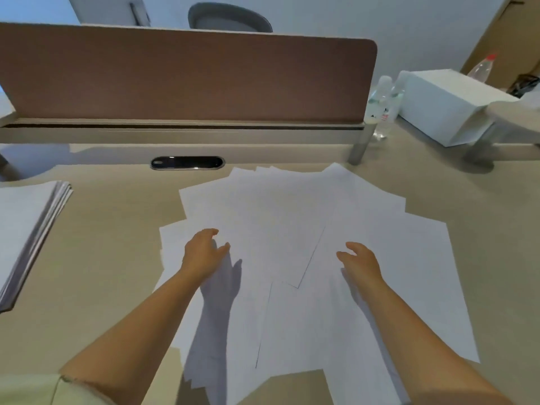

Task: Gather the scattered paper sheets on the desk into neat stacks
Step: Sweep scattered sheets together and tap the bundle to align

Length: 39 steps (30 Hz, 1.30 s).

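Both hands over loose sheets (pixel 292 244) fanned across tabletop (pixel 117 258) centre to near edge. Left hand (pixel 201 252) and right hand (pixel 361 260): grip loosely spread, holding nothing. Neat stack (pixel 26 226) at left edge.

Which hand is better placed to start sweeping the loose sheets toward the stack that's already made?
Probably the left hand: it hovers over the scattered sheets on the side nearer the finished stack. The right hand is farther away.

Brown divider (pixel 187 80), perhaps grey chair (pixel 229 17)
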Motion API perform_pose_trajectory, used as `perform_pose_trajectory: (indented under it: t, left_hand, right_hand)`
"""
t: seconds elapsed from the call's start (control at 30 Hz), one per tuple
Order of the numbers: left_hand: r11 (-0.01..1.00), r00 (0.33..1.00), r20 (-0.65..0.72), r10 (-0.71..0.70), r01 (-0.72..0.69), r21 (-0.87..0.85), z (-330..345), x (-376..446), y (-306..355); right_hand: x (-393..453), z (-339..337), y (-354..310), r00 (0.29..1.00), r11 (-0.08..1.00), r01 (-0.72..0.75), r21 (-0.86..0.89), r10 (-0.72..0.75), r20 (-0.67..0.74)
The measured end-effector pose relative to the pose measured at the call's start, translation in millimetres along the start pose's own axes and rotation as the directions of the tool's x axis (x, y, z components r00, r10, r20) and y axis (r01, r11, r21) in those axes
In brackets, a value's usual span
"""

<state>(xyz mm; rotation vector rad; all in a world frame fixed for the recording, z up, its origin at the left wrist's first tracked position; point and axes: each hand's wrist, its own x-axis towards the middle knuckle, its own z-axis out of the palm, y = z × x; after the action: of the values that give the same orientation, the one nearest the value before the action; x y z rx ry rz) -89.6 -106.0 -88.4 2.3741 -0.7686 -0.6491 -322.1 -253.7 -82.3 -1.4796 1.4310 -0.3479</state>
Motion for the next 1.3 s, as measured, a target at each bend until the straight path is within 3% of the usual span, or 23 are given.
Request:
perform_pose_trajectory:
  t: [0.1, 0.17, 0.23, 0.47, 0.57, 0.67, 0.73, 0.8, 0.9, 1.0, 1.13, 1.3]
  left_hand:
    - [0.965, 0.995, -0.048, -0.089, 0.098, 0.245, 10.9, 6.5, -14.3]
    - [0.932, 0.98, -0.051, -0.193, 0.2, 0.302, 17.6, 6.2, -23.7]
    - [0.916, 0.97, -0.02, -0.242, 0.235, 0.326, 22.5, 5.3, -29.2]
    - [0.942, 0.985, 0.124, -0.12, 0.074, 0.327, 39.8, 10.5, -3.6]
    - [0.979, 0.988, 0.097, -0.118, 0.099, 0.178, 39.4, 11.0, 13.0]
    - [0.97, 0.982, 0.099, -0.164, 0.179, -0.167, 32.7, 18.5, 13.4]
    - [0.941, 0.973, 0.139, -0.186, 0.218, -0.26, 29.2, 20.9, 11.8]
    - [0.959, 0.966, 0.132, -0.224, 0.242, -0.146, 24.6, 22.8, 11.6]
    - [0.937, 0.95, 0.064, -0.306, 0.288, 0.198, 21.6, 21.3, 12.2]
    - [0.884, 0.933, 0.049, -0.355, 0.319, 0.343, 23.6, 15.6, 6.8]
    - [0.875, 0.93, 0.065, -0.362, 0.314, 0.369, 26.0, 12.4, 6.8]
    - [0.918, 0.916, 0.102, -0.388, 0.374, 0.129, 19.6, 16.8, -0.1]
  right_hand:
    - [11.8, -1.1, 22.8, 0.998, 0.974, -0.053, -0.219, 0.047, -0.033]
    - [15.4, -1.6, 31.7, 0.993, 0.899, -0.118, -0.423, 0.11, -0.045]
    - [18.3, -0.8, 37.2, 0.988, 0.871, -0.144, -0.47, 0.15, -0.025]
    - [29.8, 22.6, 25.2, 0.986, 0.894, -0.016, -0.447, 0.089, 0.142]
    - [33.4, 28.6, 16.2, 0.985, 0.914, 0.017, -0.406, 0.054, 0.163]
    - [39.5, 32.7, 5.3, 0.992, 0.99, -0.034, -0.139, 0.05, 0.114]
    - [44.4, 36.7, 2.4, 0.992, 0.991, -0.099, 0.085, 0.091, 0.087]
    - [51.0, 41.3, 1.6, 0.989, 0.973, -0.146, 0.18, 0.138, 0.058]
    - [54.9, 41.6, 1.8, 0.985, 0.98, -0.173, 0.094, 0.173, 0.009]
    - [59.1, 44.0, -3.6, 0.987, 0.987, -0.153, 0.051, 0.155, -0.035]
    - [67.3, 49.5, -10.2, 0.984, 0.984, -0.176, -0.035, 0.175, -0.024]
    - [72.5, 50.2, -7.4, 0.998, 0.988, -0.055, -0.142, 0.05, -0.038]
